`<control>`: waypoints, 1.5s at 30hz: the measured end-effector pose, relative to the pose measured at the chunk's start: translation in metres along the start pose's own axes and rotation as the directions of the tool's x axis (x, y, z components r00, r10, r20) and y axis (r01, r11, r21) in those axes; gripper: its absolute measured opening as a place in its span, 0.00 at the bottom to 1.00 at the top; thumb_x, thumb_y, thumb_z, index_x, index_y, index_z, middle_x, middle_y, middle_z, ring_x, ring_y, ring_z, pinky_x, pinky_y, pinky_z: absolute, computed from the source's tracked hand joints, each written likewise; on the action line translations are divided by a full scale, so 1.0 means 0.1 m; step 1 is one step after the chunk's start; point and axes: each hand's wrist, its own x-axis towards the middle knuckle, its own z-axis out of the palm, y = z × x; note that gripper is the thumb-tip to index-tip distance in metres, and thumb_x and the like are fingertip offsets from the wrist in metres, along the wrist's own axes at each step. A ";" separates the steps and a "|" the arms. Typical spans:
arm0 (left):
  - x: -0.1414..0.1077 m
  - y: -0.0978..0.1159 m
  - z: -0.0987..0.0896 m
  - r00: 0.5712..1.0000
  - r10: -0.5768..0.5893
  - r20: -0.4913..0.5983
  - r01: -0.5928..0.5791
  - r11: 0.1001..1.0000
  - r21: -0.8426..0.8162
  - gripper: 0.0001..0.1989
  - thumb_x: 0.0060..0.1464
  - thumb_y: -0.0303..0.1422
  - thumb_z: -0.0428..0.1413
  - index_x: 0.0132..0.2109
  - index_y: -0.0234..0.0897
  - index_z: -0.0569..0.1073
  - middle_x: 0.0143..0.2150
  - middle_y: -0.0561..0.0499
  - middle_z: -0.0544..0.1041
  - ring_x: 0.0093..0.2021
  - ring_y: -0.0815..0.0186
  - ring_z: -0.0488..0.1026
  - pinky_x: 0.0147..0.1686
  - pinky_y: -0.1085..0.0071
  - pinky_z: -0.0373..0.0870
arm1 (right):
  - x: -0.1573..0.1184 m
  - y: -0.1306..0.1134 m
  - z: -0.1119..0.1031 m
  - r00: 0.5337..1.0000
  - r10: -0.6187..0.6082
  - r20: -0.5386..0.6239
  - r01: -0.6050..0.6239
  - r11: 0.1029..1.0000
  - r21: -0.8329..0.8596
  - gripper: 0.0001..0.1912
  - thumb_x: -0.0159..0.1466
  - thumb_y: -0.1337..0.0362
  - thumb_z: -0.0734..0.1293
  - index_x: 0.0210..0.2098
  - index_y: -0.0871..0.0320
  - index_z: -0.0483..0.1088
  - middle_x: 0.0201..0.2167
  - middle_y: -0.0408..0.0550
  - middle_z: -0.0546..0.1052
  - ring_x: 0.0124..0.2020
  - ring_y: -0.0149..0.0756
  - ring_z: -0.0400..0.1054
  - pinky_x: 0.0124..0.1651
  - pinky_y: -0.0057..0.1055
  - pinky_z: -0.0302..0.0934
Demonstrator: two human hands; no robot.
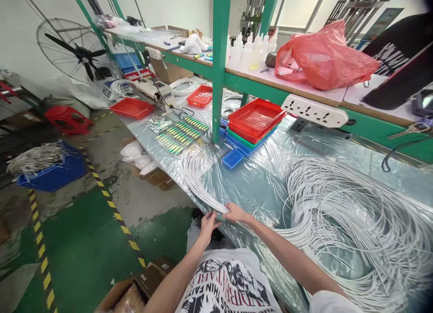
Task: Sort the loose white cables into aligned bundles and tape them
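Observation:
A bundle of thin white cables curves along the table's front edge, its far ends fanned out near the circuit boards. My right hand is closed around this bundle just above the edge. Right beside it, at the edge, is my left hand, fingers pinched together; what lies between them is hidden. To the right, the cables run under my right forearm into a large loose coil of the same white cable. Rows of small green circuit boards lie beyond the bundle's far end.
Stacked red trays and a small blue tray stand behind the bundle. A green post rises from the table to a shelf with a power strip. Flat red trays lie at the far left; boxes stand below.

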 end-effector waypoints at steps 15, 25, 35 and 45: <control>0.11 0.12 0.00 0.977 -0.097 0.188 0.129 0.978 -0.167 0.24 0.46 0.26 0.60 0.52 0.42 0.69 0.48 0.48 0.76 0.45 0.65 0.76 0.49 0.64 0.73 | -0.04 -0.13 -0.07 0.986 0.121 -0.111 -0.119 0.993 0.025 0.07 0.55 0.64 0.71 0.29 0.62 0.72 0.18 0.43 0.69 0.18 0.32 0.64 0.20 0.24 0.54; 0.28 0.21 -0.05 0.973 -0.169 0.156 0.162 0.985 0.061 0.20 0.40 0.39 0.69 0.39 0.32 0.76 0.32 0.46 0.78 0.30 0.64 0.77 0.33 0.69 0.74 | -0.13 -0.21 -0.20 0.988 0.088 -0.127 -0.093 0.995 -0.033 0.02 0.55 0.69 0.67 0.28 0.61 0.73 0.18 0.42 0.69 0.19 0.31 0.65 0.21 0.23 0.53; 0.26 0.35 0.02 0.980 -0.118 0.161 0.061 0.946 0.320 0.16 0.53 0.37 0.60 0.48 0.36 0.74 0.47 0.43 0.79 0.44 0.63 0.78 0.45 0.68 0.75 | -0.04 -0.14 -0.02 0.984 0.079 -0.162 -0.105 0.981 -0.163 0.07 0.56 0.66 0.68 0.33 0.63 0.76 0.27 0.50 0.77 0.31 0.40 0.73 0.30 0.26 0.59; 0.57 1.29 -0.24 0.875 -0.327 0.358 -0.223 0.384 0.896 0.10 0.52 0.35 0.56 0.28 0.32 0.75 0.25 0.46 0.78 0.34 0.57 0.78 0.37 0.65 0.73 | -0.11 -0.01 0.62 0.954 0.187 -0.235 -0.236 0.952 -0.197 0.18 0.63 0.59 0.68 0.49 0.62 0.71 0.46 0.57 0.76 0.47 0.46 0.71 0.50 0.43 0.63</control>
